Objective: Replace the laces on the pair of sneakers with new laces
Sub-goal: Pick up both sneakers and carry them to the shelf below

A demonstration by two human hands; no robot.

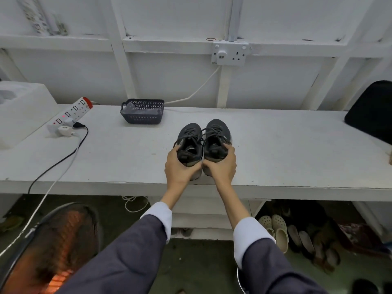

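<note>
The left hand (180, 166) grips the heel of the left shoe (189, 139), thumb hooked over the collar on the outer side and fingers wrapped round the back. The right hand (221, 166) holds the heel of the right shoe (217, 132) the same way, its thumb lying across the opening. The two hands touch between the heels. Both shoes are dark grey, set side by side and touching, toes pointing to the wall, heels at the near edge of the white table (286, 149). Whether the soles rest on it or are slightly lifted I cannot tell. Dark laces (204, 134) are threaded through both, with loose loops crossing the gap between them. Grey sleeves (131, 257) with white cuffs cover the forearms. Further back and to the left a dark perforated basket (142, 118) stands near the wall with something pale inside, too unclear to name. Left of it lies a white power strip (71, 112) with a red end; a black cable (59, 162) and a white one run from it over the table edge. A double socket (230, 54) sits on the wall above the shoes. A black object (373, 111) lies at the table's far right. Below, a glowing heater (55, 251) stands on the left, and pale clogs (275, 228) sit among other footwear under the table on the right.
</note>
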